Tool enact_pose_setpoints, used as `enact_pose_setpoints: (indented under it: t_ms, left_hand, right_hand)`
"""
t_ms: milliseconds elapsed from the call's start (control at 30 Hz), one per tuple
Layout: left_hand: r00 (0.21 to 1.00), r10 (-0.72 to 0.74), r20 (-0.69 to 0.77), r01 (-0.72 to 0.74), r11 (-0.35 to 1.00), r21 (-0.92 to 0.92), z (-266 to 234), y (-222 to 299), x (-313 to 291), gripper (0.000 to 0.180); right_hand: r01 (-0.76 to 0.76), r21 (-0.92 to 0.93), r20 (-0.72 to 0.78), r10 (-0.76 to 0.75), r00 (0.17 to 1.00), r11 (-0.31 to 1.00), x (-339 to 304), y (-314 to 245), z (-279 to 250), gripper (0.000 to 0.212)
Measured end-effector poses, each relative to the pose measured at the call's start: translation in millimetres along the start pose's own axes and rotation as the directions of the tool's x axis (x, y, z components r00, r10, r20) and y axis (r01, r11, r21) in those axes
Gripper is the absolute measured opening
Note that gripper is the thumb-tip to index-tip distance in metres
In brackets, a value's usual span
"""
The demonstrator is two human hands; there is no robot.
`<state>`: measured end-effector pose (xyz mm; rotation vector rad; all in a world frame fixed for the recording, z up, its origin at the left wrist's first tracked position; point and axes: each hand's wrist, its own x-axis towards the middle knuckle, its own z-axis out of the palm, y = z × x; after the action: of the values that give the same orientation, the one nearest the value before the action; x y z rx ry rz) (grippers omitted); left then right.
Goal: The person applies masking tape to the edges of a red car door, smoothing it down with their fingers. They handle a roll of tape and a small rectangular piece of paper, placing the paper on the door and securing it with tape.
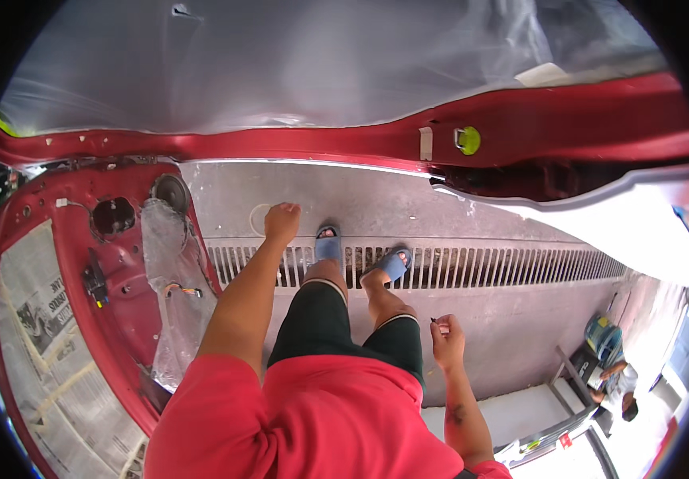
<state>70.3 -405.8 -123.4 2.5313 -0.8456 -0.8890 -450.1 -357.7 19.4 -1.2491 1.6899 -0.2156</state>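
Observation:
My left hand (282,223) is closed in front of me, above the floor grating. A thin pale ring (253,219) shows right against its fingers and appears to be held there; its kind is not clear. Lower on the right, my right hand (448,345) pinches a small dark piece (438,322) between thumb and fingertips, too small to name. Ahead runs the red car body sill (304,144), with a lime-green and metal latch part (467,140) on it. To my left stands the opened red car door (133,275), its inner panel bare.
Grey plastic sheeting (320,60) covers the car's opening. The door carries a speaker (170,191), clear film (165,279) and taped newspaper (45,295). A slotted drain grate (504,267) crosses the floor under my feet. Another person (619,387) is at the lower right beside a green machine (602,339).

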Motion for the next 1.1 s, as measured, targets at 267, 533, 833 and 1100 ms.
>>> enact_pose_setpoints:
  t_ms: [267, 533, 833, 1100]
  left_hand:
    - [0.943, -0.055, -0.327, 0.059, 0.998, 0.001, 89, -2, 89, 0.036]
    - [0.789, 0.515, -0.334, -0.374, 0.835, 0.405, 135, -35, 176, 0.034]
    - [0.565, 0.672, -0.479, -0.630, 0.726, 0.276, 144, -60, 206, 0.020]
    - [0.677, 0.657, -0.333, -0.607, 0.753, 0.252, 115, -41, 196, 0.011]
  right_hand:
    - [0.344, -0.251, 0.217, -0.294, 0.931, 0.905, 134, 13, 56, 0.013]
    - [0.527, -0.205, 0.305, -0.458, 0.835, 0.825, 284, 34, 155, 0.012]
    - [0.676, -0.213, 0.481, -0.527, 0.701, 0.705, 397, 37, 192, 0.014]
    - [0.746, -0.179, 0.562, -0.556, 0.613, 0.641, 408, 59, 196, 0.015]
